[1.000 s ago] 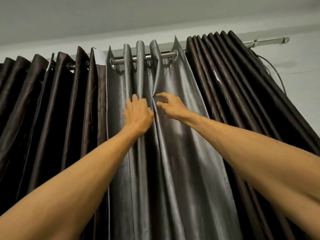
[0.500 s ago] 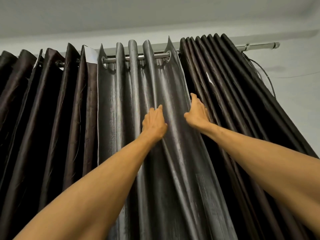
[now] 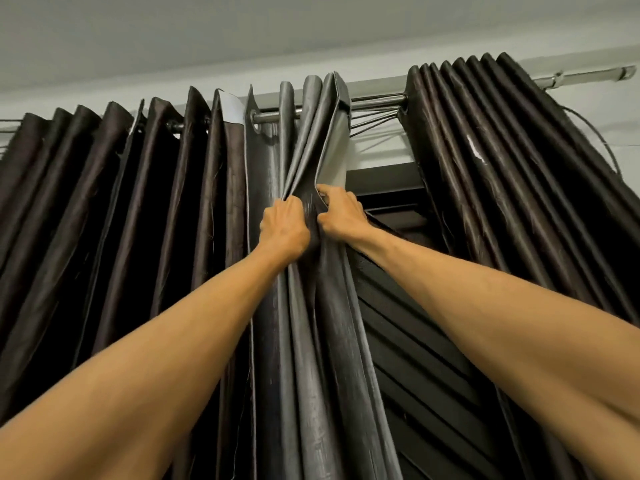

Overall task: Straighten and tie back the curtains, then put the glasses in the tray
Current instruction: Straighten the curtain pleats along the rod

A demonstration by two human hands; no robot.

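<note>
Nearest us, both forearms reach up toward twelve o'clock. At their ends the left hand [image 3: 284,227] is fisted on the gathered folds of the grey curtain panel [image 3: 322,358], and the right hand [image 3: 341,214], just beside at three o'clock, pinches its turned-back edge. That panel's long axis runs from six up to the rod [image 3: 377,100]; either hand looks equally placed.

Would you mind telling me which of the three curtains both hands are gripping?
The grey middle curtain, bunched between left hand and right hand; the others are dark brown.
</note>
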